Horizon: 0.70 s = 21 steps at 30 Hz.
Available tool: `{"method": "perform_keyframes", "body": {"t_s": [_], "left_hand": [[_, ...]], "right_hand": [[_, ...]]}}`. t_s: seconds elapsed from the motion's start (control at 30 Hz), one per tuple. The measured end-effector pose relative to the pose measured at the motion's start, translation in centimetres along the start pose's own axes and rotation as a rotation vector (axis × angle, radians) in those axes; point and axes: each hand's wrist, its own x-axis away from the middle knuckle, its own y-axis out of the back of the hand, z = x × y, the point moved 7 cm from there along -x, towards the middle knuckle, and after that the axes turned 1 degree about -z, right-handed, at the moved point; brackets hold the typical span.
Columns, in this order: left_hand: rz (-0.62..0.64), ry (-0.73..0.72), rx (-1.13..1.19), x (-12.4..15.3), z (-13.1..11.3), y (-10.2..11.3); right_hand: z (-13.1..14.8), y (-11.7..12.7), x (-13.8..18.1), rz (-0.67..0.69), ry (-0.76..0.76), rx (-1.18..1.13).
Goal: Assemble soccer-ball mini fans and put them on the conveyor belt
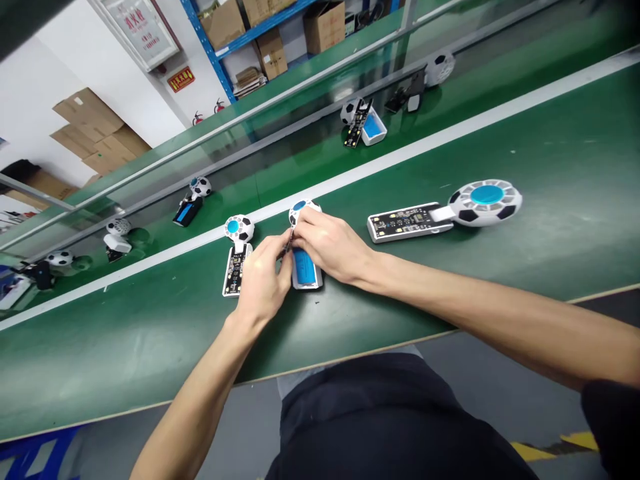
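Note:
In front of me lies a football-patterned handheld device (307, 277), its handle uncovered and blue inside. At the upper part of this handle, my left hand (263, 277) and my right hand (330, 247) pinch a dark circuit board (287, 245), which is turned nearly edge-on. Fingers hide most of the board. Close beside my left hand is a second device (235, 270) with a black board seated in its white handle. Farther right, another such device (405, 222) lies on its side, its board also showing and its round head pointing right.
The green conveyor belt (150, 347) carries a white stripe (400, 159). Beyond the stripe are more devices, including one with a loose-looking board (357, 125) and a dark-handled one (187, 210). A clear panel with a metal rail (240, 123) runs along the far side.

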Motion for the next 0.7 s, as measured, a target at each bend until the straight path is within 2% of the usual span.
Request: {"method": "perform_keyframes", "body": {"t_s": [0.13,0.3,0.53,0.7], "left_hand": [[-0.011,0.109,0.105,-0.1,1.1,0.3],[-0.008,0.219,0.269,-0.4,2.0,0.3],[0.025,0.257,0.238,-1.0,1.4,0.4],[-0.007,0.244,0.148,-1.8,0.8,0.7]], "right_hand": [[-0.1,-0.1,-0.5,0.033,-0.036,-0.043],[-0.6,-0.3,-0.6,0.004,-0.125,-0.106],[-0.7,-0.2,-0.2,-0.034,-0.125,-0.163],[-0.6,-0.1,-0.1,-0.062,-0.136,-0.183]]}}
